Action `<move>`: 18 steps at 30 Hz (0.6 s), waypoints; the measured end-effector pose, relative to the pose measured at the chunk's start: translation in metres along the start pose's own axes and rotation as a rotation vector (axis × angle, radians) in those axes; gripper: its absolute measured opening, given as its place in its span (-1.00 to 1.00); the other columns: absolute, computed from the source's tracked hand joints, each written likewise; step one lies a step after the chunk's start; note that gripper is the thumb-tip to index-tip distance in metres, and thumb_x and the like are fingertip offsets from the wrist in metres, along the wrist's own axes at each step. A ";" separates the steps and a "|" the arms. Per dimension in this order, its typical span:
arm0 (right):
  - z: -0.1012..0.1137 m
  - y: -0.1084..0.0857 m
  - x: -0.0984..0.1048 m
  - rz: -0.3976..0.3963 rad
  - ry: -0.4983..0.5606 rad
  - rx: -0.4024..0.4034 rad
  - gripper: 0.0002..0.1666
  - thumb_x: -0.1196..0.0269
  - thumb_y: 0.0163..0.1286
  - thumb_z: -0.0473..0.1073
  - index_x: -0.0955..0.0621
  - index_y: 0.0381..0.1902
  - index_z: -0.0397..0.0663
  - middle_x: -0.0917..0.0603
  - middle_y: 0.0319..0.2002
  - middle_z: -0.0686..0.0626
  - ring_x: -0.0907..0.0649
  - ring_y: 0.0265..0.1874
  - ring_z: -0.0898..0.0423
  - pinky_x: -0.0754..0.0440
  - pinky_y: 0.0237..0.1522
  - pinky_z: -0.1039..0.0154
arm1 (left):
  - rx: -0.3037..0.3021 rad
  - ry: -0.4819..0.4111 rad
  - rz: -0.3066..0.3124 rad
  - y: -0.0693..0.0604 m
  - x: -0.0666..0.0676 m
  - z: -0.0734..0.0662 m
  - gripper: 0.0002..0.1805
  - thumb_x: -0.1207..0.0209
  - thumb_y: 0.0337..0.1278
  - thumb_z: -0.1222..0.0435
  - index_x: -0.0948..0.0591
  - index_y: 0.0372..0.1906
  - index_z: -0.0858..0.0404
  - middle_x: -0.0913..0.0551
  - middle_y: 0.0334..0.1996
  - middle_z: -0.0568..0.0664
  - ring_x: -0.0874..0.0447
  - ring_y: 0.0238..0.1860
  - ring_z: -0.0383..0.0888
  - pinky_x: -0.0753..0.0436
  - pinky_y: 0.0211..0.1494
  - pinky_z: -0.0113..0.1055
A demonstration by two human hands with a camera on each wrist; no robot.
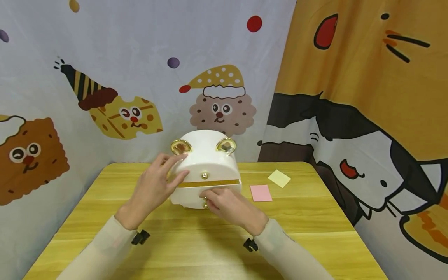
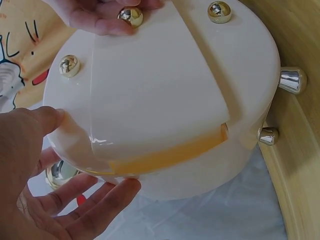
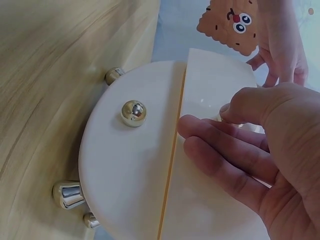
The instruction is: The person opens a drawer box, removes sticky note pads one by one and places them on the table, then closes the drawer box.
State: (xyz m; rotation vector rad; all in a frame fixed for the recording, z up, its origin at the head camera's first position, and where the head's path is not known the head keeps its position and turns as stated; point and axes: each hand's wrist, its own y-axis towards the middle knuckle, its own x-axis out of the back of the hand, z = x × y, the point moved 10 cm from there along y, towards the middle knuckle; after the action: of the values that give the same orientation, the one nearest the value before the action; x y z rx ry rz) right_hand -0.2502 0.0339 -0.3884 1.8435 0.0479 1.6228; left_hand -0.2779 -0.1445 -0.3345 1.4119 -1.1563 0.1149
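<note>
A small white drawer box (image 1: 207,147) with gold-rimmed ears stands at the far middle of the table. Its middle drawer (image 1: 189,191) is pulled partway out, and a yellow-gold inside shows above the front. My right hand (image 1: 229,204) pinches the drawer's round gold knob (image 2: 131,17) between thumb and fingers; the hand mostly hides that knob in the head view. At the box's upper left, my left hand (image 1: 152,186) steadies it with spread fingers, thumb touching the front. The top knob (image 1: 204,175) and bottom knob (image 3: 133,113) are untouched.
Right of the box lie a pink sticky note pad (image 1: 261,193) and a pale yellow one (image 1: 279,178). The wooden table (image 1: 196,252) backs onto a cartoon-printed curtain (image 1: 147,35). Short metallic feet (image 3: 69,194) carry the box.
</note>
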 end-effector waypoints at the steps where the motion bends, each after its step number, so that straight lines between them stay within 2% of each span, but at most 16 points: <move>1: 0.001 0.000 0.000 0.007 -0.001 0.001 -0.68 -0.55 0.55 -0.34 -0.81 0.19 -0.07 -0.94 -0.01 0.04 -0.80 -0.29 0.26 -0.76 -0.19 0.50 | 0.000 -0.001 0.001 0.000 0.000 0.000 -0.42 -0.60 0.50 0.16 -0.74 0.52 0.07 -0.70 0.04 0.16 -0.55 -0.41 -0.13 -0.55 -0.48 -0.37; 5: 0.004 -0.001 0.000 0.031 0.000 0.009 -0.66 -0.55 0.56 -0.34 -0.81 0.22 -0.08 -0.94 0.04 0.03 -0.84 -0.24 0.25 -0.78 -0.15 0.50 | -0.003 -0.008 0.002 0.000 0.001 0.000 -0.41 -0.60 0.49 0.18 -0.74 0.52 0.07 -0.70 0.02 0.17 -0.53 -0.41 -0.14 -0.53 -0.48 -0.38; 12: 0.007 -0.002 0.000 0.044 -0.001 0.017 -0.67 -0.52 0.57 -0.35 -0.81 0.22 -0.05 -0.94 0.04 0.05 -0.75 -0.32 0.29 -0.69 -0.22 0.56 | -0.014 -0.012 -0.007 0.001 0.003 -0.002 -0.41 -0.60 0.48 0.21 -0.75 0.52 0.08 -0.70 -0.03 0.18 -0.52 -0.39 -0.15 -0.54 -0.46 -0.37; 18: 0.009 -0.005 0.000 0.051 -0.006 0.022 -0.65 -0.53 0.55 -0.36 -0.81 0.23 -0.04 -0.94 0.05 0.07 -0.78 -0.29 0.29 -0.72 -0.20 0.55 | -0.005 -0.016 0.008 0.001 0.001 0.001 -0.41 -0.59 0.50 0.19 -0.74 0.53 0.08 -0.70 -0.03 0.18 -0.47 -0.40 -0.16 -0.52 -0.46 -0.38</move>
State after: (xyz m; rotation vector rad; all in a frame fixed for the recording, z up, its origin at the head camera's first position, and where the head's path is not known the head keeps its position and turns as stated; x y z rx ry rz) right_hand -0.2400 0.0330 -0.3909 1.8806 0.0164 1.6578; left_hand -0.2784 -0.1451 -0.3335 1.4062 -1.1747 0.1072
